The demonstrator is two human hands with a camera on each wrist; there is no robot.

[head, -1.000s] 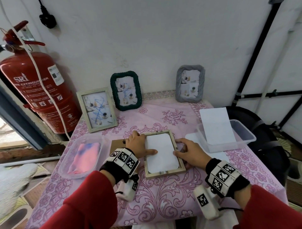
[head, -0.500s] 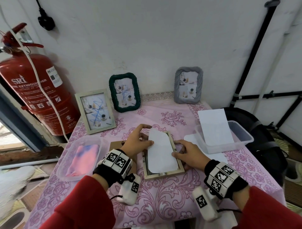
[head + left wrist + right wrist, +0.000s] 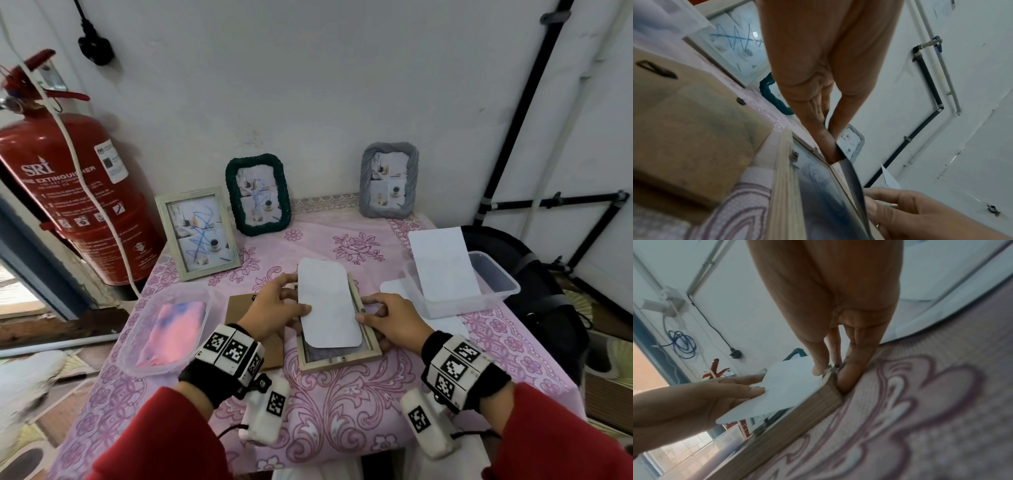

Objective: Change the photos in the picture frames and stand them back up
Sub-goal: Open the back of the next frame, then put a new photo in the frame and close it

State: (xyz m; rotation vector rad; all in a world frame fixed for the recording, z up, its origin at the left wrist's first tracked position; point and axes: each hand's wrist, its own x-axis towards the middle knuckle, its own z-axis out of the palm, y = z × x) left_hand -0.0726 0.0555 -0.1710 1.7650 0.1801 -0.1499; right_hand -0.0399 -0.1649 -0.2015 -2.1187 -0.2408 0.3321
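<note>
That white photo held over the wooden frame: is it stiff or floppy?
Probably thin and flexible: the photo bows slightly where the left hand pinches its edge. Likely very light, since fingertips alone hold it above the frame.

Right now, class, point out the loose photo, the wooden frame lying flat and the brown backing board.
photo [image 3: 327, 308]: head view, middle of its white back.
wooden frame [image 3: 339, 364]: head view, its near rail.
backing board [image 3: 238, 308]: head view, bare far left corner.
</note>
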